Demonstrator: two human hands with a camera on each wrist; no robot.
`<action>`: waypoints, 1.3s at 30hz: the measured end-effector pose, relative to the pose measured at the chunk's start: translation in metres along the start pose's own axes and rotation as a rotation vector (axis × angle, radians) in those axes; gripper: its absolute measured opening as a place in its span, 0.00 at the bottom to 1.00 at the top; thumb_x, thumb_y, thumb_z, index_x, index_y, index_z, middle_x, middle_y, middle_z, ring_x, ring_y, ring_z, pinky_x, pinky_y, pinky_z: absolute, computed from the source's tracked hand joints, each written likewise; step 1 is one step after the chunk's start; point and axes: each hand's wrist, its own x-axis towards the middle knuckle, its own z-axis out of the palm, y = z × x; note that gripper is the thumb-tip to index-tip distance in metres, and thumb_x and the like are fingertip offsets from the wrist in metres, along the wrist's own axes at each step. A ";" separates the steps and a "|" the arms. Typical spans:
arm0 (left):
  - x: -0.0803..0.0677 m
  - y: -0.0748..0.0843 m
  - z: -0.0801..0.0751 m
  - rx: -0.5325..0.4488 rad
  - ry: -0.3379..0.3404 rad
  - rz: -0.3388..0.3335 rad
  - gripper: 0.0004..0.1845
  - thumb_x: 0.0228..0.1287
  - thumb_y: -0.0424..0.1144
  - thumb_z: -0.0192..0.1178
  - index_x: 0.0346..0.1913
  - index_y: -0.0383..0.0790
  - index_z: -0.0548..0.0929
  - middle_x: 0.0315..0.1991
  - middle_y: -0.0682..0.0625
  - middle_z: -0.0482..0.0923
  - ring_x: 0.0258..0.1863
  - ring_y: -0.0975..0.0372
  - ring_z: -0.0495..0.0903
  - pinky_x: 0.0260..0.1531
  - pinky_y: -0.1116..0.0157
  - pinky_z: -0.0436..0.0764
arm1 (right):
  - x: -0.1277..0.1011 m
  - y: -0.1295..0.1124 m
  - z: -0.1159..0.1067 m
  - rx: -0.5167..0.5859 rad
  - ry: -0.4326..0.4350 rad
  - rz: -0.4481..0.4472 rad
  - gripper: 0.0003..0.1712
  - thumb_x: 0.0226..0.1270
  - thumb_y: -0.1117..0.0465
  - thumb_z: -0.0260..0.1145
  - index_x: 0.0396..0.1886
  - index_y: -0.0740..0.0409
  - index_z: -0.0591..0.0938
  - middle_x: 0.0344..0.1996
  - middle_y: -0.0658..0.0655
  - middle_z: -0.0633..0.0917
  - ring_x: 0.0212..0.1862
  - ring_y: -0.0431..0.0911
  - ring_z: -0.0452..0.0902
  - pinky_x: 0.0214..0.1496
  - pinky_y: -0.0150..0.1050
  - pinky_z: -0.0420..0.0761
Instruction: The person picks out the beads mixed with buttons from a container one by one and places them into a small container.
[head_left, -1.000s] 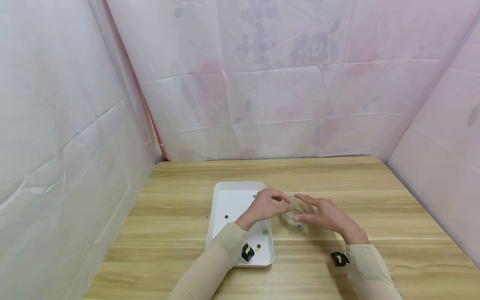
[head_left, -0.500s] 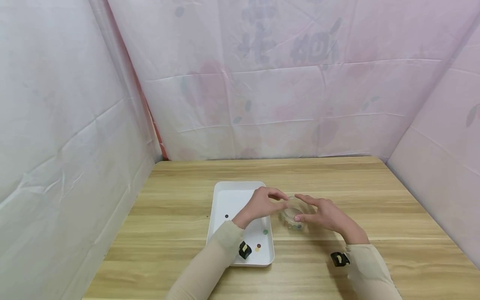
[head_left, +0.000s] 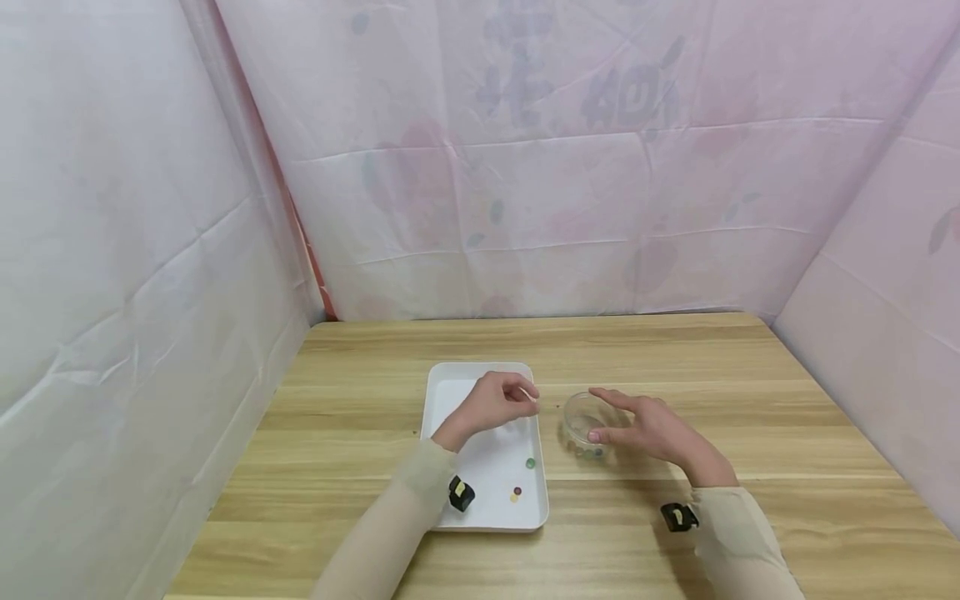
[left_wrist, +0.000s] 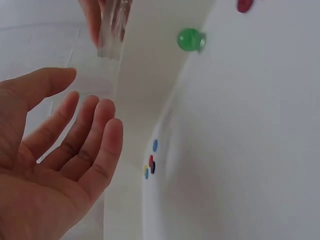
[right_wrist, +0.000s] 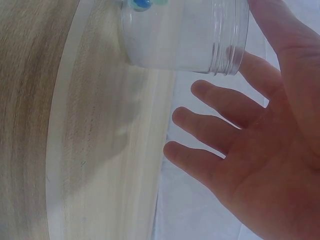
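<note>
My left hand hovers over the right side of the white tray, fingers loosely bent, nothing between them; in the left wrist view its thumb and fingertips stand apart. My right hand holds the clear jar at its rim, thumb and index finger on either side. The other fingers of that hand spread free in the right wrist view. A few marbles, one of them blue, lie at the jar's bottom. Inside the tray, a green marble rests near the right wall.
Below the green marble lie a dark red button-like piece and a yellow piece. Several small coloured pieces sit by the tray's edge in the left wrist view. The wooden table ends at hanging cloth.
My left hand has moved left from the jar's mouth to over the tray. The small round piece it pinched there a second ago is no longer in its fingers. The right hand stays put.
</note>
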 end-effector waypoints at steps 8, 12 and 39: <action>-0.008 -0.005 -0.001 0.026 -0.064 -0.058 0.05 0.65 0.38 0.74 0.41 0.42 0.91 0.30 0.53 0.87 0.25 0.68 0.78 0.25 0.71 0.77 | 0.001 -0.002 -0.001 0.006 -0.008 0.010 0.51 0.63 0.32 0.73 0.79 0.52 0.71 0.73 0.71 0.74 0.72 0.70 0.72 0.69 0.68 0.74; -0.009 -0.004 0.000 0.034 -0.078 -0.066 0.05 0.65 0.38 0.73 0.42 0.42 0.92 0.30 0.54 0.88 0.24 0.69 0.78 0.25 0.72 0.77 | 0.001 -0.001 -0.001 0.000 -0.013 0.017 0.51 0.63 0.31 0.73 0.79 0.51 0.71 0.73 0.71 0.74 0.72 0.71 0.72 0.69 0.68 0.74; -0.020 -0.009 0.006 0.055 -0.236 -0.224 0.05 0.60 0.33 0.75 0.38 0.45 0.91 0.22 0.53 0.83 0.16 0.64 0.81 0.20 0.69 0.80 | 0.000 -0.001 0.001 0.009 -0.008 0.014 0.51 0.63 0.32 0.73 0.79 0.52 0.71 0.74 0.71 0.73 0.73 0.71 0.71 0.69 0.69 0.73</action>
